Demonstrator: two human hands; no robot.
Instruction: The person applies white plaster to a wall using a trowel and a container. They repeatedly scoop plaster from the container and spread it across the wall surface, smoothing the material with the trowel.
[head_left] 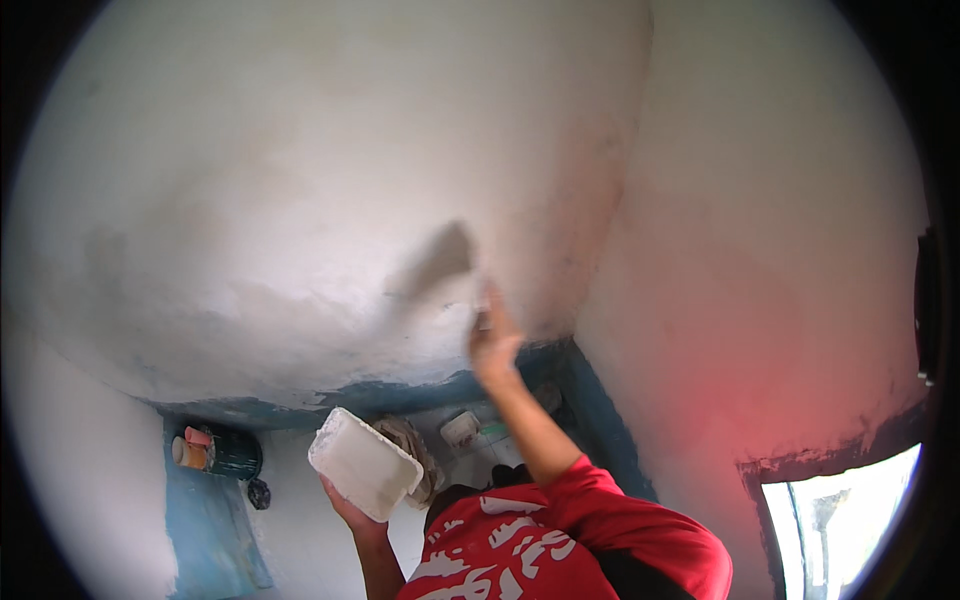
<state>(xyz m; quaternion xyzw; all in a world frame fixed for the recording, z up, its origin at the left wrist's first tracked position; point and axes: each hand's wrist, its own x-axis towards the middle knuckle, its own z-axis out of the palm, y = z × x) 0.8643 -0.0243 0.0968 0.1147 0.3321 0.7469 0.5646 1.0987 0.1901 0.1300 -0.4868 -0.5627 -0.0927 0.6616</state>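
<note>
My left hand (347, 508) grips the lower side of a white rectangular tub (365, 462), tilted, with a whitish coating inside. My right hand (495, 345) is raised in front of the wall (330, 150), its fingers closed round what looks like a putty knife (484, 318). Motion smears the tool, so its blade is hard to make out. A dark grey blurred patch lies on the wall beside the hand; whether it is blade or shadow I cannot tell. White material covers the wall unevenly, with greyer areas low on the left.
Blue paint bands the wall's foot. Below left stand a dark bucket (235, 455) and orange cups (190, 450). Behind the tub lie a crumpled brownish bag (408, 440) and a white container (460, 429). A second wall meets at right, with a bright window (840, 520).
</note>
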